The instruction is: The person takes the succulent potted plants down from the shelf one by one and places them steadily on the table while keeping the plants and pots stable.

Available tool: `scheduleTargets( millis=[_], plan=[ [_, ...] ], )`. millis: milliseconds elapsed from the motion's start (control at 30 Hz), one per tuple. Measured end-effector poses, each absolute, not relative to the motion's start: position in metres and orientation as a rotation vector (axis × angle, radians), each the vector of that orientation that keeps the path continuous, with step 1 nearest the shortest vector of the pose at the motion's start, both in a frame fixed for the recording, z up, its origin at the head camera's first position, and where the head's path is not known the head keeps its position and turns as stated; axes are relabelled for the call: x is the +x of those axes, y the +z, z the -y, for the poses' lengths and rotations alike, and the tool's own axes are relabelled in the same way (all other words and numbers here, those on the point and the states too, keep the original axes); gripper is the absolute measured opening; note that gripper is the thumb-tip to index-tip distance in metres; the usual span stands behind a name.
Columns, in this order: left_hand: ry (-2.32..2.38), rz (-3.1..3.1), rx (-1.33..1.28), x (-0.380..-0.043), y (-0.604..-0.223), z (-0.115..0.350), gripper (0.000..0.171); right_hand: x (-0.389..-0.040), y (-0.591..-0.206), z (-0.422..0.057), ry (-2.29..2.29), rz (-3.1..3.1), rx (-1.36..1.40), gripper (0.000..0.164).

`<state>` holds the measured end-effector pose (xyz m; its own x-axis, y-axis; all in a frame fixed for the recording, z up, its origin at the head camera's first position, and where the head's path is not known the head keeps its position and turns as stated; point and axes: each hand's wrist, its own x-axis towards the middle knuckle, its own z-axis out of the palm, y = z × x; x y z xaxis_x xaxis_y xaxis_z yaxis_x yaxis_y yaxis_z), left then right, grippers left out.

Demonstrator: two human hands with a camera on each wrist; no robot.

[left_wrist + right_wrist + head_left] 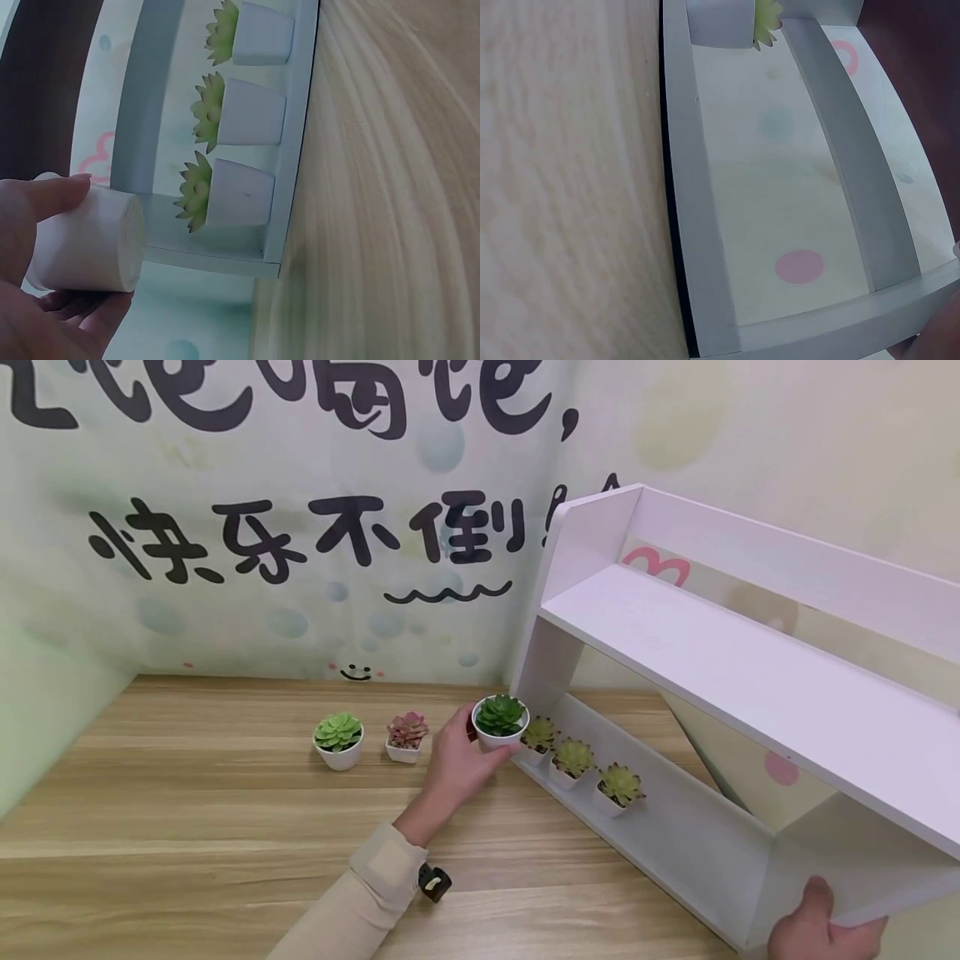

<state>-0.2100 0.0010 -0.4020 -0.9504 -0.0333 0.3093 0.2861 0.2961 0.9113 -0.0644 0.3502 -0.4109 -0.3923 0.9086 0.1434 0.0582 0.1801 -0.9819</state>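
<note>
My left hand (461,760) holds a round white pot with a dark green succulent (500,717), raised just in front of the left end of a white two-tier shelf (675,843). In the left wrist view, the thumb and fingers clasp the white pot (90,240) from opposite sides. Three yellow-green succulents in white pots, among them a middle one (572,762), stand in a row on the lower tier. At the shelf's near right end, my right hand (825,927) grips the side panel, thumb on its inner face. Only a sliver of that hand (939,334) shows in the right wrist view.
Left of my left hand, a pink succulent (406,737) and a light green succulent (339,741) stand in white pots on the wooden table (187,827). A printed cloth (247,610) hangs behind. The shelf's upper board (720,643) overhangs the lower tier.
</note>
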Motion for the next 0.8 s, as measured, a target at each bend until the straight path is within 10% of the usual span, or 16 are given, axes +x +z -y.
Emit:
scheduleTargets(
  millis=[800],
  plan=[
    [-1.585, 2.405, -0.072, -0.216, -0.421, 0.002, 0.071, -0.062, -0.411, -0.351, 1.342, 1.64, -0.951, 0.042]
  ],
)
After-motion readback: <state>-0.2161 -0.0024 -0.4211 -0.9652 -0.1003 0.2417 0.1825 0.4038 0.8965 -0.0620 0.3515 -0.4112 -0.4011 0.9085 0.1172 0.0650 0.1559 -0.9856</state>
